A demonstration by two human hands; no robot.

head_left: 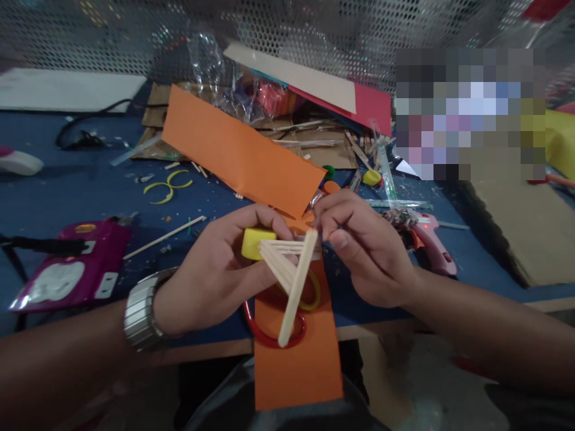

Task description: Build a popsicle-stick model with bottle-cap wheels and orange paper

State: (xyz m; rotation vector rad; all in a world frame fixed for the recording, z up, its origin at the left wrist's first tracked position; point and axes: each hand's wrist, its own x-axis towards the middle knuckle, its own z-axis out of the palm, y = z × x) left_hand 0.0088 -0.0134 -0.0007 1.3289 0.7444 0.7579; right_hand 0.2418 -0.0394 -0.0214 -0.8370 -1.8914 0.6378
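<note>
Cluttered blue counter [90, 191] lies beneath my hands. Between them sits the stick frame [291, 263], its long stick slanting toward me; my left hand [215, 275] grips it and a yellow block [254, 242], my right hand [363, 251] pinches its top corner.

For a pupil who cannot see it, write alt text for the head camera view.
Two hands hold a bundle of wooden craft sticks over a blue table: the left hand also grips a yellow block, the right hand pinches the sticks' top end. Orange paper, red and yellow rings and a pink glue gun lie around.
</note>
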